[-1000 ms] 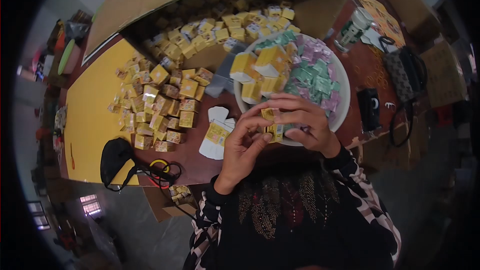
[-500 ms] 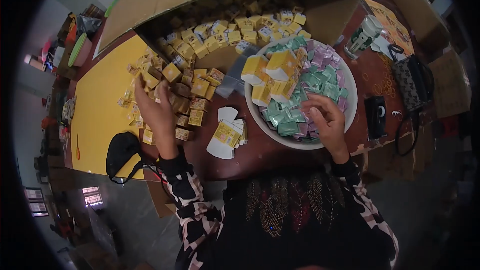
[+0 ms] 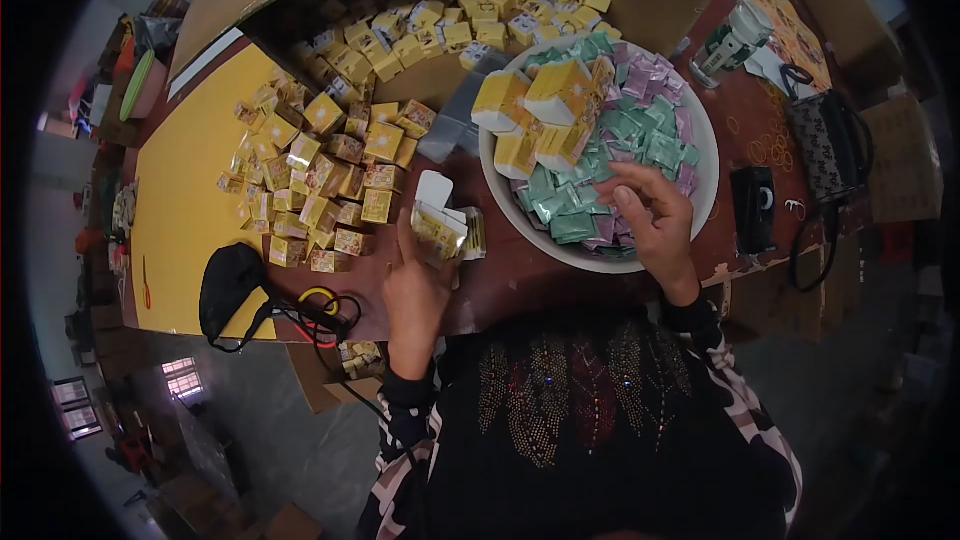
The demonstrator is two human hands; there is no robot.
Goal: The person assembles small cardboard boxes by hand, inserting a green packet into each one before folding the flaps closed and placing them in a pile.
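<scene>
Flat, unfolded cartons, white and yellow, lie in a small stack on the dark red table. My left hand is at their near left side, its fingers and thumb around the top flat carton. Over the near right part of a white bowl, my right hand has its fingers curled toward the thumb; what lies between the fingertips is too small to make out. Green and purple sachets fill the bowl, and several yellow boxes rest on them at the left.
Many small yellow boxes are heaped at the left. Behind them a large cardboard box holds more. A black pouch and scissors lie near the front left. A bottle, rubber bands and a black bag are at the right.
My left hand has moved from the heap of small boxes, right and toward me, to the flat cartons. My right hand has stayed over the bowl. The view has shifted slightly.
</scene>
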